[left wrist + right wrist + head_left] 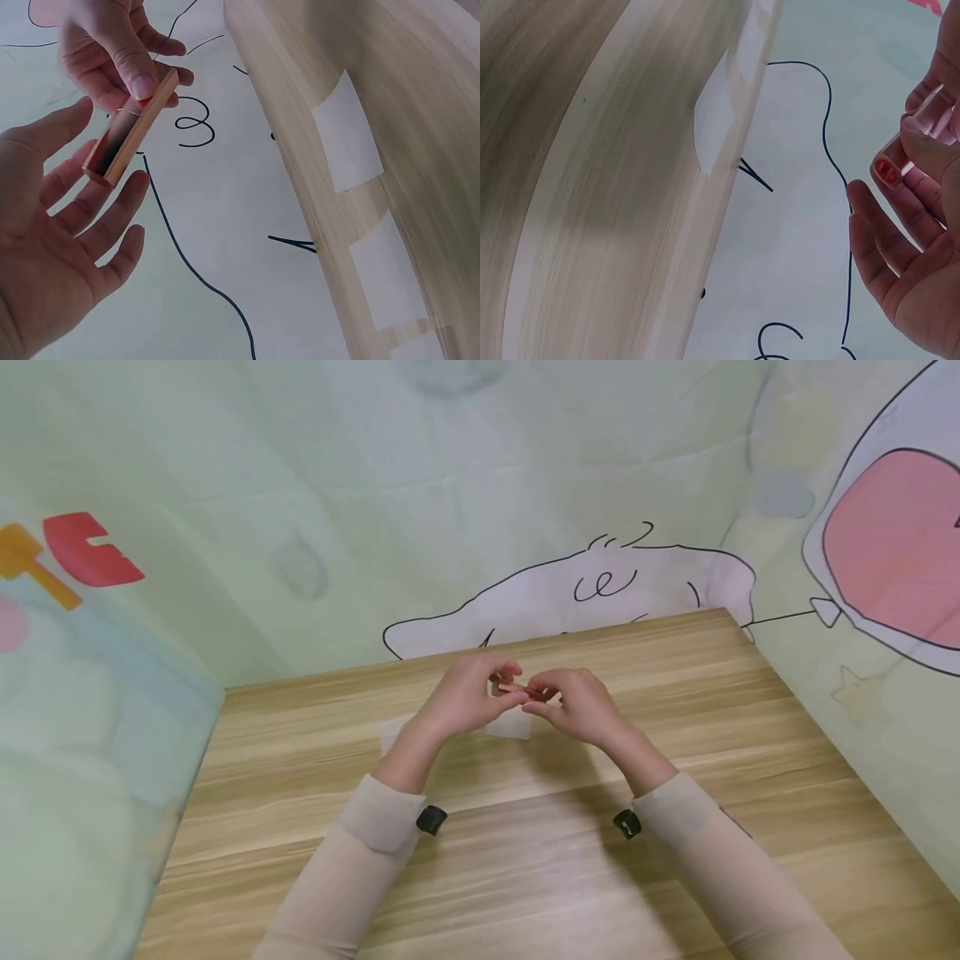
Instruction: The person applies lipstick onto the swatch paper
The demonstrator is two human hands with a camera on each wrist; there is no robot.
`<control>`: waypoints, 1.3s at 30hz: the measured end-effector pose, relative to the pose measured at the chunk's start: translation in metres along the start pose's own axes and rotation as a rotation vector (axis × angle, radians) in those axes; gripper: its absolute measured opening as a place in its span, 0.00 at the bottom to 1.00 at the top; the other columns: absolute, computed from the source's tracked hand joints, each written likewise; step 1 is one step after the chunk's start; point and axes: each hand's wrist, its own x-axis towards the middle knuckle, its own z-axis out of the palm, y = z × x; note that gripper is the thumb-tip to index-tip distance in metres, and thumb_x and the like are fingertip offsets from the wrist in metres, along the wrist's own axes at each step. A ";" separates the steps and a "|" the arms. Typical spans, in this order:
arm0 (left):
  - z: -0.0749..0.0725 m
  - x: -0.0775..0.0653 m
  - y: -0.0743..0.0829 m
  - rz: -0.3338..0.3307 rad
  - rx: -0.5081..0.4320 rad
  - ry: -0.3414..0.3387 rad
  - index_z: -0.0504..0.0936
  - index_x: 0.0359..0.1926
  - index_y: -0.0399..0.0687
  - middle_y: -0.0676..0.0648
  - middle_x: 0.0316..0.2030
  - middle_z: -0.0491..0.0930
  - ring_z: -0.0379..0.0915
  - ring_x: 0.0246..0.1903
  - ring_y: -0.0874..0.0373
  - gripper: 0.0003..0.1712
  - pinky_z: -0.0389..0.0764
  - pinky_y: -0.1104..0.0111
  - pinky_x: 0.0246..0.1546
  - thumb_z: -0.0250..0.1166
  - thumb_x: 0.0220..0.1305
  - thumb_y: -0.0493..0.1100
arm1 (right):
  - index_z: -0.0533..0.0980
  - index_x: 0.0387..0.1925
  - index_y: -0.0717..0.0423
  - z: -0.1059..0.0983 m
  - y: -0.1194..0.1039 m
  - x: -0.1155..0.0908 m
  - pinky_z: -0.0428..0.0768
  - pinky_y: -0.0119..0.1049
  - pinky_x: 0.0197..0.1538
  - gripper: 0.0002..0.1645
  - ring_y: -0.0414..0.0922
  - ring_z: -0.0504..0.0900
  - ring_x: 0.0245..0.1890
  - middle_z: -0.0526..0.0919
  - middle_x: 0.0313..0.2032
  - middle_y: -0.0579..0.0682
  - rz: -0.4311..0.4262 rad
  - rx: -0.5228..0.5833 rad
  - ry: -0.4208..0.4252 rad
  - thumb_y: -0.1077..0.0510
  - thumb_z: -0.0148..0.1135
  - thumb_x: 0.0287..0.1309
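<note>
A slim, copper-coloured case [512,688], shaped like a lipstick tube, is held up between both hands above the table. In the left wrist view the case [120,146] has a dark glossy side and a thin pale band. My right hand [581,702] pinches one end, its thumb pressed on the case. At that end a red mark shows on the case [887,172] in the right wrist view. My left hand [468,693] is around the other end; in its wrist view the thumb stands apart from the case and the fingers are spread loosely behind and below it.
White paper pieces [510,724] lie on the wood-grain table [510,877] beneath the hands. Behind the table hangs a pale green cloth [375,527] printed with cartoon drawings. Each wrist bears a small black device [431,820].
</note>
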 end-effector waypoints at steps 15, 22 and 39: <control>-0.015 -0.024 -0.016 -0.015 0.099 0.017 0.85 0.46 0.46 0.50 0.40 0.84 0.78 0.42 0.54 0.15 0.79 0.61 0.46 0.75 0.62 0.48 | 0.85 0.34 0.49 0.006 -0.017 0.007 0.81 0.42 0.37 0.04 0.41 0.85 0.34 0.88 0.33 0.43 -0.068 0.004 -0.038 0.55 0.72 0.61; -0.022 -0.039 -0.021 -0.014 0.182 -0.009 0.86 0.45 0.43 0.50 0.39 0.84 0.77 0.40 0.55 0.18 0.78 0.62 0.43 0.76 0.60 0.49 | 0.84 0.32 0.50 0.012 -0.026 0.009 0.80 0.39 0.35 0.06 0.38 0.83 0.31 0.86 0.30 0.42 -0.123 -0.027 -0.078 0.54 0.75 0.59; -0.026 -0.073 -0.036 -0.003 0.294 0.001 0.86 0.47 0.44 0.51 0.38 0.84 0.77 0.36 0.56 0.21 0.77 0.60 0.44 0.76 0.59 0.52 | 0.83 0.31 0.49 0.027 -0.052 0.016 0.77 0.38 0.31 0.06 0.42 0.84 0.30 0.85 0.29 0.42 -0.217 -0.073 -0.115 0.55 0.76 0.57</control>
